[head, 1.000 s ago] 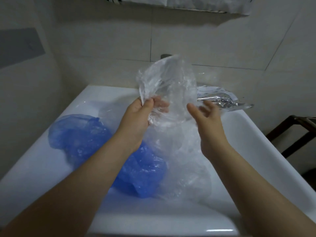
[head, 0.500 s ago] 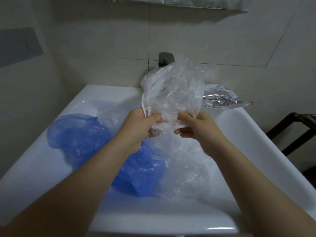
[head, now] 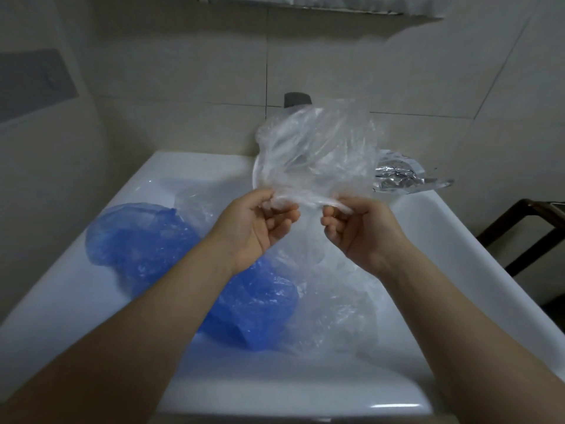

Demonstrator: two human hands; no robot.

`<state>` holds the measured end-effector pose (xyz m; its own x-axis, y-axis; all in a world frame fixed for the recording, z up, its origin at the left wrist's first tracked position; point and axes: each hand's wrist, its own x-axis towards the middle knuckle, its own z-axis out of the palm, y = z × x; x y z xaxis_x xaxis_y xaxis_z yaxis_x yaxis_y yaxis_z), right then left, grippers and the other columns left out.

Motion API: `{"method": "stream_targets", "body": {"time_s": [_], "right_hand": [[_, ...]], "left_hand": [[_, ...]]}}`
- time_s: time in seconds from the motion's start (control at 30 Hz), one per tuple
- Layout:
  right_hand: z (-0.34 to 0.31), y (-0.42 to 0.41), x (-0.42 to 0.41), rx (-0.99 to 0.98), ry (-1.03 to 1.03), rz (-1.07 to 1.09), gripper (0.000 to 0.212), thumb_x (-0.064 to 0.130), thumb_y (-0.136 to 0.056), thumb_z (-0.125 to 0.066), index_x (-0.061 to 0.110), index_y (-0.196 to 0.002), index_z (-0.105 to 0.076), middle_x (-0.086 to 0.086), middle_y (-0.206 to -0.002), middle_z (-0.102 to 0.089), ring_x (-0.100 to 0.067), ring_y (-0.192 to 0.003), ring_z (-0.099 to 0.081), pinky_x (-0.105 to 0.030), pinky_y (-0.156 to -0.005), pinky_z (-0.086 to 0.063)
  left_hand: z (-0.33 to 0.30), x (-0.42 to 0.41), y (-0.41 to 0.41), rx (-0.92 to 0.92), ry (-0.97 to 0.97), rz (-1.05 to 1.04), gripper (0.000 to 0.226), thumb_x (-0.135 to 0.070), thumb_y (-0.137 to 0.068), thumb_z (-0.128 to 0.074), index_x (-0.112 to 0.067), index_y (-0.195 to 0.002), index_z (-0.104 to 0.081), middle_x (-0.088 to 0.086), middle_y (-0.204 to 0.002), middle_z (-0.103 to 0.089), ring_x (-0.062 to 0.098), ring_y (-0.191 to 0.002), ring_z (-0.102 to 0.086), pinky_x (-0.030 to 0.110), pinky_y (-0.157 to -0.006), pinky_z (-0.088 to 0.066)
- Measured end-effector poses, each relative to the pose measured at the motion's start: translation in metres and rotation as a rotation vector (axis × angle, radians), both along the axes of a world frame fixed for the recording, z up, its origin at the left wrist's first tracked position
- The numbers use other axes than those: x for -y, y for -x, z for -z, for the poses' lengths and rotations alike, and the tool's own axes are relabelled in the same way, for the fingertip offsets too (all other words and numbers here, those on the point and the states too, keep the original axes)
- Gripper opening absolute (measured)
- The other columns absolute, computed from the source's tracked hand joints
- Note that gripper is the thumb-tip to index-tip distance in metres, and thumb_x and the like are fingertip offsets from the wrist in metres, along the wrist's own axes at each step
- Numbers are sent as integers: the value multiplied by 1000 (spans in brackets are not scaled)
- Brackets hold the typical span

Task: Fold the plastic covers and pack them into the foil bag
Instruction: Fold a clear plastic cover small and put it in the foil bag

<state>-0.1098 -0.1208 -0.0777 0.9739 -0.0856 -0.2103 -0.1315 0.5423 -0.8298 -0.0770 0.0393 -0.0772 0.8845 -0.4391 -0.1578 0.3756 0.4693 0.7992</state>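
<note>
A crumpled clear plastic cover (head: 318, 151) is held up over the white sink (head: 443, 249). My left hand (head: 260, 228) pinches its lower edge on the left, and my right hand (head: 360, 228) pinches the same edge on the right, palms turned toward me. Two blue plastic covers lie in the basin: one (head: 134, 234) at the left, the other (head: 260, 310) under my left forearm. Another clear cover (head: 336, 313) lies in the basin beneath my right wrist. The silver foil bag (head: 397, 175) rests on the sink's back right rim, partly hidden by the held cover.
A dark tap (head: 296, 101) sticks out of the tiled wall behind the sink. A dark wooden frame (head: 519, 237) stands to the right of the sink. A grey panel (head: 33, 84) is on the left wall.
My right hand, free a second ago, came in and took the cover's lower edge. Both hands have since turned palms up and moved slightly apart, stretching that edge.
</note>
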Motion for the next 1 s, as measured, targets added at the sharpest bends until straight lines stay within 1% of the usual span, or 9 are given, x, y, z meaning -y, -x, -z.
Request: {"method": "stream_targets", "body": {"time_s": [0.07, 0.13, 0.27, 0.43, 0.6, 0.7, 0.8, 0.93, 1.0], "right_hand": [[1, 0, 0, 11, -36, -38, 14, 14, -90, -46, 10, -80, -56, -7, -63, -67, -14, -53, -66, -17, -50, -51], [2, 0, 2, 59, -36, -111, 20, 23, -80, -56, 6, -86, -61, -8, -77, -71, -14, -68, -70, -19, -61, -56], [6, 1, 1, 149, 111, -166, 11, 10, -72, -61, 6, -80, -68, -7, -83, -73, -12, -77, -71, -24, -76, -57], [7, 0, 3, 119, 320, -138, 15, 10, -93, -50, 8, -83, -61, 1, -69, -70, -8, -62, -67, -20, -69, -55], [8, 1, 1, 98, 485, -88, 10, 16, -91, -55, 12, -85, -62, 2, -75, -66, -12, -62, -62, -23, -71, -51], [5, 0, 3, 100, 461, -13, 9, 15, -90, -57, 12, -83, -63, 1, -72, -64, -12, -62, -60, -23, -64, -50], [1, 0, 5, 142, 365, 46, 15, 6, -89, -55, 8, -75, -60, -7, -62, -46, -10, -49, -50, -19, -53, -46], [-2, -2, 7, 139, 213, 98, 24, -3, -89, -44, 10, -88, -64, 2, -50, -45, -7, -42, -41, -14, -42, -37], [-5, -2, 11, 116, 98, 78, 31, -3, -87, -39, 12, -85, -66, 3, -46, -41, -6, -39, -37, -13, -40, -32]], "left_hand": [[1, 0, -1, 30, -1, 36, 26, -27, -79, -58, -5, -93, -58, 7, -65, -67, 15, -59, -68, 20, -53, -54], [6, 1, -2, 80, -114, 32, 26, -27, -75, -64, -8, -91, -61, 5, -74, -67, 15, -66, -69, 22, -58, -55], [15, 4, -5, 94, -260, -136, 5, -20, -85, -65, -17, -89, -64, -3, -85, -67, 11, -70, -70, 20, -61, -53], [9, 2, -6, 126, -229, -164, 15, -29, -84, -66, -20, -94, -61, -8, -71, -71, 14, -68, -70, 23, -60, -51], [13, 2, -7, 154, -296, -219, 5, -18, -91, -57, -15, -91, -61, -2, -69, -70, 11, -59, -68, 17, -54, -52], [12, 3, -8, 172, -260, -210, 14, -7, -93, -48, -15, -89, -59, -1, -64, -70, 11, -58, -68, 18, -56, -53], [10, 5, -6, 216, -259, -166, 22, 1, -94, -43, -14, -90, -58, 0, -64, -70, 12, -60, -69, 19, -58, -55], [6, 5, -3, 183, -131, -85, 27, 9, -93, -38, -8, -90, -59, 1, -69, -72, 15, -63, -70, 22, -59, -57], [4, 3, -3, 140, -34, -33, 31, 12, -92, -34, -6, -91, -60, 3, -72, -72, 15, -65, -71, 23, -58, -56]]}}
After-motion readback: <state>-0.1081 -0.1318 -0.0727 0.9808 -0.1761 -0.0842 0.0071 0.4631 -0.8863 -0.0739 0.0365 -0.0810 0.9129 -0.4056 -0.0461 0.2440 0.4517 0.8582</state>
